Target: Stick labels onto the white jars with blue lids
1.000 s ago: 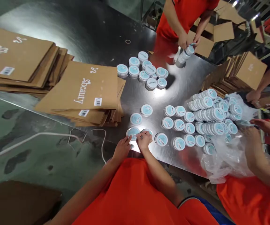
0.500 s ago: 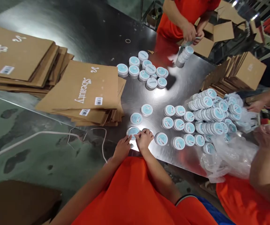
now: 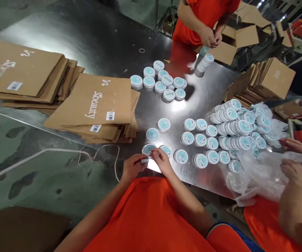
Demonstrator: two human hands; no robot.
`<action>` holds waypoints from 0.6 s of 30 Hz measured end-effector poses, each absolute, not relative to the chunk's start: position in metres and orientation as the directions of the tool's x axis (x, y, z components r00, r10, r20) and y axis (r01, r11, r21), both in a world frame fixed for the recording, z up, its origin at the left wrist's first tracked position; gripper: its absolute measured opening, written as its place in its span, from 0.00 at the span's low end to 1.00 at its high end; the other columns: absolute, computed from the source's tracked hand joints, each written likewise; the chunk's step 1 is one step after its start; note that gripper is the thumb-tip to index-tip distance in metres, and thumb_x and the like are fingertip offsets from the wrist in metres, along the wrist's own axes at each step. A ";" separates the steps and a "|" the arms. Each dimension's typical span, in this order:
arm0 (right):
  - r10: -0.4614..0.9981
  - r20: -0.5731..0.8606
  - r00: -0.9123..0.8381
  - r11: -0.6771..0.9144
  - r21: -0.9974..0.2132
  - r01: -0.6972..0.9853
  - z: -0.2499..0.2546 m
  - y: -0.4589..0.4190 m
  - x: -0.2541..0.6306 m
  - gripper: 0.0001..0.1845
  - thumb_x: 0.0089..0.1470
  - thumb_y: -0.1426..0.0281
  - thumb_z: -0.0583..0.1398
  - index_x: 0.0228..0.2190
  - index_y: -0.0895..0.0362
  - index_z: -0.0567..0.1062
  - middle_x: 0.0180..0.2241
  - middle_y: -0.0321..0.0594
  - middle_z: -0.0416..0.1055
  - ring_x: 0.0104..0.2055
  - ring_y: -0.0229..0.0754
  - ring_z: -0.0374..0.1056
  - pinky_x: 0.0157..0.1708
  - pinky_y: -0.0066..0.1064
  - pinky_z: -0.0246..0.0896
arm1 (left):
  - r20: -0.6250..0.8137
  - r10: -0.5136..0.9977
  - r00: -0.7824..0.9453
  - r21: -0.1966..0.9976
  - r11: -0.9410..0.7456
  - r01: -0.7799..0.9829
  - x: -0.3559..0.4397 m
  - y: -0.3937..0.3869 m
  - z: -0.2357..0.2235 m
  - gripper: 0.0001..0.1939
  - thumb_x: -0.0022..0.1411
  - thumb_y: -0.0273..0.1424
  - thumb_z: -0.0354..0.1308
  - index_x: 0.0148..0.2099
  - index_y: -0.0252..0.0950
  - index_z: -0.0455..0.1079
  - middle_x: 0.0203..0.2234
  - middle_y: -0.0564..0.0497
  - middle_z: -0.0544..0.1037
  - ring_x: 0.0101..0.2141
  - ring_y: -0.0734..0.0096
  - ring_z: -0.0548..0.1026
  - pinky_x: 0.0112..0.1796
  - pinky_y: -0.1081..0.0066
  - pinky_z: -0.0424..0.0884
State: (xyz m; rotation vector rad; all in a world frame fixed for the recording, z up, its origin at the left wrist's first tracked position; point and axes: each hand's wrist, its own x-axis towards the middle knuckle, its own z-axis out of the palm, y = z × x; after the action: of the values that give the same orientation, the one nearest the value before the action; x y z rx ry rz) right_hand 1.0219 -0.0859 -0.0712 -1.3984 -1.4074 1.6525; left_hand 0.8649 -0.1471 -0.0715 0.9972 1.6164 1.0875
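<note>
My left hand is closed on a small pale strip, perhaps labels, just off the table's near edge. My right hand has its thumb and fingers pinched together beside it; anything between them is too small to make out. Directly beyond my fingers stands a round jar with a light blue label on its lid. Another jar sits partly behind my right hand. Two similar jars, a nearer one and a farther one, stand beyond them, and one more is to the right.
Flat brown cartons lie stacked at left. Jars stand in rows and piles at right beside a clear plastic bag. More jars cluster farther back. A co-worker's hands work across the table; another's are at right.
My hands have drawn back slightly from the jar and apart. The strip in my left hand now shows more plainly, and the jar behind my right hand is more exposed.
</note>
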 end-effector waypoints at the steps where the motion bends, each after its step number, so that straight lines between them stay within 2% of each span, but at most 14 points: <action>1: 0.877 -0.345 -0.334 -0.317 -0.938 0.137 -0.065 -0.087 1.022 0.17 0.55 0.53 0.59 0.36 0.54 0.74 0.28 0.35 0.71 0.32 0.41 0.66 0.36 0.35 0.65 | -0.286 0.920 -0.267 0.953 0.303 0.022 0.868 -0.145 -0.064 0.17 0.49 0.26 0.52 0.36 0.37 0.81 0.38 0.46 0.82 0.40 0.61 0.81 0.38 0.65 0.80; 4: 0.885 -0.338 -0.321 -0.325 -0.941 0.095 -0.050 -0.089 1.021 0.15 0.47 0.57 0.66 0.32 0.54 0.74 0.25 0.31 0.66 0.29 0.39 0.62 0.32 0.33 0.60 | -0.396 0.882 -0.256 0.917 0.370 -0.148 0.876 -0.137 -0.045 0.14 0.46 0.28 0.56 0.34 0.37 0.81 0.39 0.45 0.81 0.42 0.57 0.80 0.37 0.63 0.80; 7: 0.892 -0.349 -0.287 -0.341 -0.937 0.081 -0.044 -0.089 1.022 0.15 0.43 0.60 0.67 0.33 0.54 0.74 0.24 0.29 0.64 0.27 0.38 0.60 0.30 0.32 0.57 | -0.425 0.890 -0.167 0.897 0.390 -0.208 0.879 -0.133 -0.034 0.16 0.42 0.28 0.60 0.36 0.35 0.82 0.42 0.44 0.81 0.46 0.55 0.78 0.42 0.64 0.78; 11: 0.910 -0.334 -0.245 -0.327 -0.943 0.067 -0.041 -0.088 1.027 0.12 0.44 0.62 0.66 0.31 0.53 0.72 0.23 0.29 0.63 0.26 0.38 0.58 0.29 0.32 0.56 | -0.522 0.848 -0.092 0.812 0.462 -0.356 0.882 -0.128 -0.028 0.23 0.46 0.35 0.65 0.46 0.35 0.77 0.42 0.44 0.81 0.41 0.61 0.78 0.37 0.67 0.77; 14: 0.925 -0.315 -0.212 -0.308 -0.949 0.067 -0.037 -0.088 1.030 0.09 0.47 0.63 0.64 0.31 0.53 0.72 0.22 0.29 0.63 0.25 0.38 0.58 0.28 0.32 0.57 | -0.585 0.805 -0.097 0.784 0.531 -0.321 0.887 -0.124 -0.029 0.29 0.41 0.41 0.70 0.45 0.34 0.74 0.39 0.45 0.81 0.35 0.64 0.78 0.35 0.67 0.77; 18: 0.927 -0.315 -0.204 -0.307 -0.949 0.070 -0.034 -0.086 1.032 0.12 0.48 0.62 0.64 0.35 0.52 0.74 0.25 0.31 0.66 0.27 0.39 0.61 0.32 0.33 0.61 | -0.572 0.803 -0.169 0.819 0.547 -0.171 0.892 -0.118 -0.032 0.22 0.43 0.48 0.66 0.33 0.34 0.75 0.28 0.49 0.79 0.27 0.69 0.74 0.28 0.70 0.74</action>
State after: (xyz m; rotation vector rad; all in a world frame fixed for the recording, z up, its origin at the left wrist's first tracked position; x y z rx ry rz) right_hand 1.0320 -0.0858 -0.0343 -1.3622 -1.2291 1.5921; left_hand 0.8925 -0.1184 -0.0321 0.5673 1.5009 0.9477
